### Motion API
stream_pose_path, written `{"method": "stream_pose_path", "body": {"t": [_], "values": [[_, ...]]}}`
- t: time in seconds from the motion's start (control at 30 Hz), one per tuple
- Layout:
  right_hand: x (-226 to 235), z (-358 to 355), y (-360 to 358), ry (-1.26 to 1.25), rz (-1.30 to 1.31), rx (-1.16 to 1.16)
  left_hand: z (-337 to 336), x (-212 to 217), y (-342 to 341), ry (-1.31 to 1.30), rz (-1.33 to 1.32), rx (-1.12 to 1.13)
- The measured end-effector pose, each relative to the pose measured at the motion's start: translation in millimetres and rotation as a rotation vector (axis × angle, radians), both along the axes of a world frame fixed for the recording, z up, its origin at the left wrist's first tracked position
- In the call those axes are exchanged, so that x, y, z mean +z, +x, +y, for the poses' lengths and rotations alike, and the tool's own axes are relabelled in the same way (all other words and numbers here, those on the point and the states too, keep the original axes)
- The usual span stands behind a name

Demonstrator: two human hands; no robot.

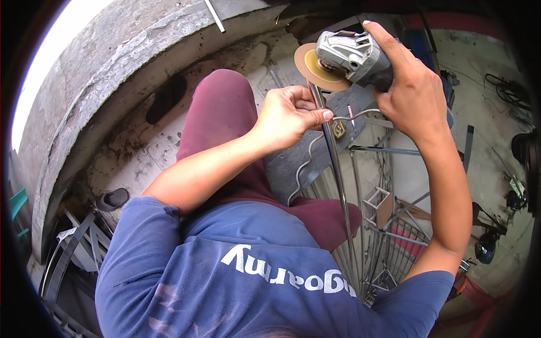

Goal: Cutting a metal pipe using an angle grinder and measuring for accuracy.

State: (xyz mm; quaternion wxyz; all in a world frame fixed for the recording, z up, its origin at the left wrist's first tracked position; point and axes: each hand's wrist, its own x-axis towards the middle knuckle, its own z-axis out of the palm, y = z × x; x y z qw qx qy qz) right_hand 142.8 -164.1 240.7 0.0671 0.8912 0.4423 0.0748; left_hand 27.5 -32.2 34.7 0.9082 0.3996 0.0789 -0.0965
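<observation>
My left hand (286,117) is closed round a shiny metal tube (336,172), near its upper end, with the thumb along the near side. The tube slants down past my thigh. My right hand (416,93) grips a grey angle grinder (356,56) from above and the right. The grinder's tan disc (308,63) is at the tube's upper end, just beyond my left fingers; whether it touches the metal I cannot tell. A grey cord (300,169) winds behind the tube.
A grey board (276,169) lies beneath, bearing a small yellow-and-black tape measure (338,129) and a thin pen-like stick (350,114). Metal frames (389,219) stand at right. A concrete ledge (84,124) curves along the left, near a dark slipper (112,199).
</observation>
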Motion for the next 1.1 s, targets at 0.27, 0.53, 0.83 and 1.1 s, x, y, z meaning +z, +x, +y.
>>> {"method": "stream_pose_path", "body": {"t": [0.27,0.53,0.83,1.1], "values": [[0.3,4.7,-12.2,-0.132,-0.243,0.184,-9.9,8.2,4.4,0.181,0.034,0.128],[3.6,-93.0,10.1,0.709,0.688,-0.62,-8.6,1.5,-4.1,0.213,0.126,0.146],[-73.5,-224.8,-50.4,1.642,1.208,-1.099,2.5,0.9,-29.6,0.125,-0.02,-0.063],[-145.9,-291.6,-97.0,1.812,1.323,-1.214,2.6,-23.9,-56.8,0.064,-0.136,-0.187]]}}
